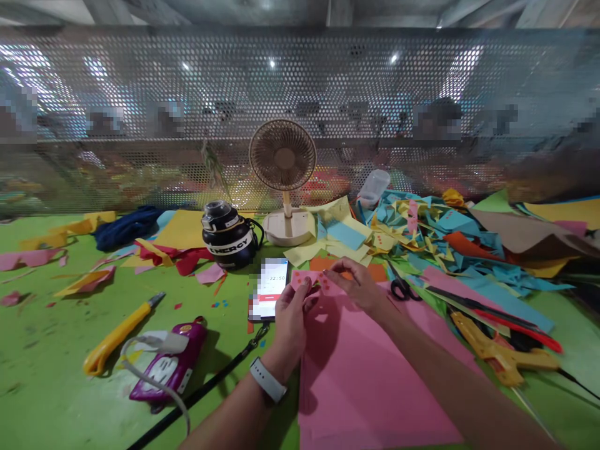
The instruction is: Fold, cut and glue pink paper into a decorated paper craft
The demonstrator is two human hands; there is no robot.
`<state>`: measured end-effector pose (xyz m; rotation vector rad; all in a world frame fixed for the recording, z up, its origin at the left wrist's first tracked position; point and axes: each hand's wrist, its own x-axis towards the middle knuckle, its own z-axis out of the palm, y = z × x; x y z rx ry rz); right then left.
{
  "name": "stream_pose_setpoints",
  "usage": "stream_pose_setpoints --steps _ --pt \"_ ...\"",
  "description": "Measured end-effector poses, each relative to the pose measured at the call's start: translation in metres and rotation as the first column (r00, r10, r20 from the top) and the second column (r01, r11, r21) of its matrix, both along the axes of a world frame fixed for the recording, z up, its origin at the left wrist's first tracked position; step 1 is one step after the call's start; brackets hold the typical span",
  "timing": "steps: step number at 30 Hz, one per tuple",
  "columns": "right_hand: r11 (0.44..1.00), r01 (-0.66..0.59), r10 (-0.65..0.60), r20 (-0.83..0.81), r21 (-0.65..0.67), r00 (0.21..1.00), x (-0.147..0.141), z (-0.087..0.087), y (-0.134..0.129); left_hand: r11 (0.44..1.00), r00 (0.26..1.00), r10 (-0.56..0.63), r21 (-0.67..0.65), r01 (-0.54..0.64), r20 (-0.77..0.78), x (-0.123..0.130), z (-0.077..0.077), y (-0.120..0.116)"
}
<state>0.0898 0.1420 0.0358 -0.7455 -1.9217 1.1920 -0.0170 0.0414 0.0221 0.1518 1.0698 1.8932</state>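
Note:
A small pink paper piece (300, 275) with red dots is held between both hands above the top edge of a stack of pink sheets (375, 375). My left hand (294, 306), with a white watch band on its wrist, pinches the piece from below and the left. The fingertips of my right hand (352, 282) are pressed together at its right end. Something small and green-yellow shows between the hands, too small to make out. Left of my left hand lies a lit phone (273, 289). Black-handled scissors (404, 289) rest right of my right hand.
A fan (284, 156) and a black jug (227, 240) stand at the back. Cut paper strips (398, 219) pile up at the back right. A yellow glue gun (501, 356) lies right, a yellow cutter (119, 334) and purple pouch (180, 359) left, on the green table (42, 375).

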Motion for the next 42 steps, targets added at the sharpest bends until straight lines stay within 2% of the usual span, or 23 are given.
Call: stream_pose_setpoints --steps 5,9,14,18,21,23,24,26,28,29,31,34,36,39,42 --pt "0.998 -0.033 0.033 0.013 0.052 0.999 -0.001 -0.002 -0.002 0.989 0.986 -0.137 0.033 0.141 -0.098 0.001 -0.005 0.0" --pt "1.0 -0.015 0.015 0.005 0.005 1.0 -0.003 -0.004 -0.004 0.987 0.966 -0.158 -0.015 0.158 -0.203 0.001 -0.011 -0.001" --pt "0.987 0.156 -0.16 -0.099 -0.048 0.982 -0.001 -0.002 0.002 0.987 0.968 -0.164 -0.032 0.161 -0.19 0.0 -0.008 -0.003" --pt "0.926 0.357 -0.377 -0.221 -0.126 0.9 0.005 0.001 0.018 0.989 0.977 -0.147 -0.023 0.145 -0.157 0.001 -0.007 -0.002" --pt "0.886 0.39 -0.451 -0.278 -0.25 0.848 0.009 0.002 0.026 0.991 0.981 -0.136 -0.009 0.136 -0.142 0.001 -0.009 -0.001" --pt "0.892 0.328 -0.402 -0.215 -0.312 0.89 0.011 0.004 0.026 0.992 0.983 -0.125 -0.006 0.125 -0.135 0.001 -0.01 0.0" --pt "0.91 0.266 -0.327 -0.157 -0.317 0.932 0.012 0.006 0.024 0.993 0.984 -0.118 -0.008 0.118 -0.133 0.001 -0.01 0.0" --pt "0.947 0.087 -0.1 -0.026 -0.31 0.995 0.014 0.009 0.019 0.993 0.984 -0.115 -0.011 0.115 -0.135 0.001 -0.009 0.0" --pt "0.946 -0.079 0.107 0.072 -0.313 0.992 0.014 0.012 0.015 0.993 0.983 -0.118 -0.002 0.119 -0.143 0.001 -0.007 0.0" --pt "0.94 -0.119 0.154 0.087 -0.32 0.984 0.014 0.014 0.015 0.993 0.983 -0.115 0.007 0.117 -0.141 0.001 -0.006 -0.001" --pt "0.944 -0.102 0.124 0.052 -0.315 0.991 0.014 0.019 0.018 0.993 0.986 -0.113 0.028 0.117 -0.121 0.0 -0.004 -0.001" --pt "0.952 0.016 -0.031 -0.044 -0.304 0.999 0.013 0.029 0.032 0.992 0.988 -0.118 0.031 0.122 -0.104 -0.001 -0.004 -0.002" --pt "0.947 0.056 -0.076 -0.052 -0.317 0.996 0.016 0.036 0.041 0.994 0.986 -0.106 0.014 0.109 -0.13 -0.002 -0.005 -0.002" --pt "0.936 0.051 -0.058 -0.01 -0.348 0.998 0.031 0.049 0.046 0.996 0.977 -0.093 -0.025 0.09 -0.193 -0.004 -0.008 -0.002" --pt "0.914 -0.012 0.057 0.099 -0.405 0.993 0.056 0.062 0.046 0.992 0.965 -0.128 -0.036 0.123 -0.228 -0.004 -0.011 -0.002"
